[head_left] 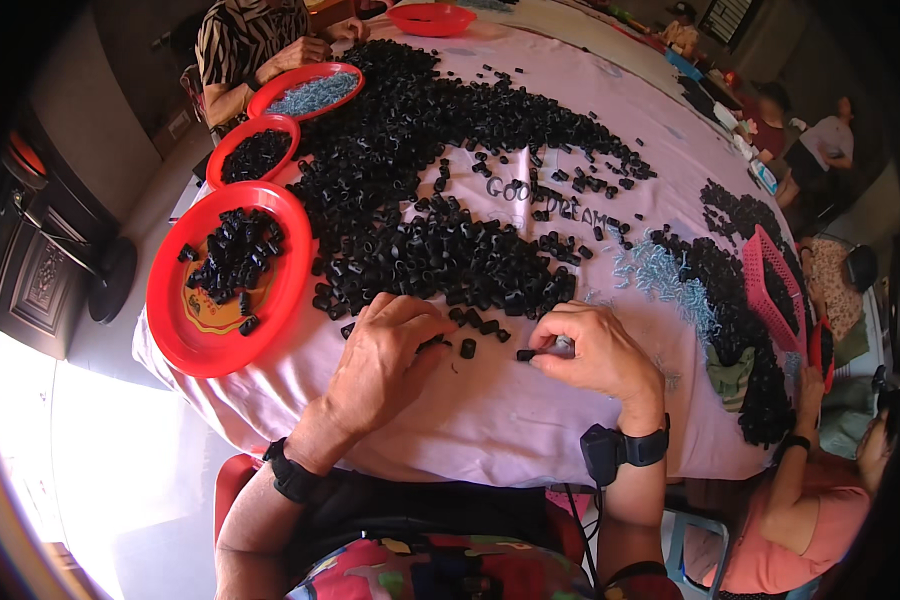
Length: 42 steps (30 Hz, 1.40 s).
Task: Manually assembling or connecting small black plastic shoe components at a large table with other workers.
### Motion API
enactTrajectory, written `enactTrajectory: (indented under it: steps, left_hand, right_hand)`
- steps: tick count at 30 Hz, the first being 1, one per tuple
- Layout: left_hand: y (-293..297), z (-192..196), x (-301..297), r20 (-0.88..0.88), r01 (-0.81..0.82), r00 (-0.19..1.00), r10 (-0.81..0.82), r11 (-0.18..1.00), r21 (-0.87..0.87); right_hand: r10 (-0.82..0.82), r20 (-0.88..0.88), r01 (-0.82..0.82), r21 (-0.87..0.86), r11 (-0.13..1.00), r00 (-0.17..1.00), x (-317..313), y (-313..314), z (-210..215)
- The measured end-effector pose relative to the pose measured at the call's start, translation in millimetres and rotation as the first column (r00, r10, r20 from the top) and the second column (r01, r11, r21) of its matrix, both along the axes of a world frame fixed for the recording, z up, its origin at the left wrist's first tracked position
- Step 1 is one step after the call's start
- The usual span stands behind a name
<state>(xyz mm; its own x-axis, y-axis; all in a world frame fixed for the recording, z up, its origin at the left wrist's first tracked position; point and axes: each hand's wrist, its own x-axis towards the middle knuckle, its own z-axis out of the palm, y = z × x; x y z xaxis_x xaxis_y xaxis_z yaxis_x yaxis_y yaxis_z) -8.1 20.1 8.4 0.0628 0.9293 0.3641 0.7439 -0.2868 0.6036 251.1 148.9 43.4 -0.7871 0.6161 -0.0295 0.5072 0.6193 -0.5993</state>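
My left hand (pixel 388 345) is closed near the table's front edge, its fingertips pinching a small black part (pixel 433 342) that they mostly hide. Across from it, my right hand (pixel 598 348) pinches a small black cylindrical part (pixel 526 355) between thumb and forefinger. Something pale blue (pixel 562 346) shows inside the curled right fingers; I cannot make out what it is. Between the hands a single short black tube (pixel 467 348) lies on the cloth. Just beyond the fingertips spreads a big heap of similar black tubes (pixel 450 255).
At left stand a red plate (pixel 175 335) with black parts, a smaller red plate (pixel 292 130) of black parts and one (pixel 260 108) holding pale blue pieces. Loose blue pieces (pixel 670 280) and a pink basket (pixel 760 270) lie right. People sit around the pink-clothed table (pixel 450 430).
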Motion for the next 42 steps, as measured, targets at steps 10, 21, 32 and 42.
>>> enactTrajectory:
  steps: [10,21,32,42]
  left_hand:
    - [4.0,-2.5,21.0,-0.086,0.037,0.996,-0.035,0.999,0.014]
    - [5.3,-3.2,17.7,-0.039,0.024,0.999,-0.024,1.0,0.016]
    - [-4.4,12.0,11.5,0.447,0.023,0.894,0.011,0.997,-0.072]
    - [-2.8,-3.4,7.9,0.96,0.324,0.221,0.172,0.915,-0.239]
  right_hand:
    - [0.061,-0.045,-0.057,0.069,0.996,0.997,-1.0,-1.6,-3.1]
    - [0.074,-0.041,-0.071,0.068,0.995,0.996,-0.9,0.0,-5.6]
    - [-0.012,-0.391,0.035,0.05,0.998,0.921,-20.8,-12.2,4.8]
    - [0.173,-0.527,-0.083,0.19,0.978,0.832,-65.6,-25.2,9.5]
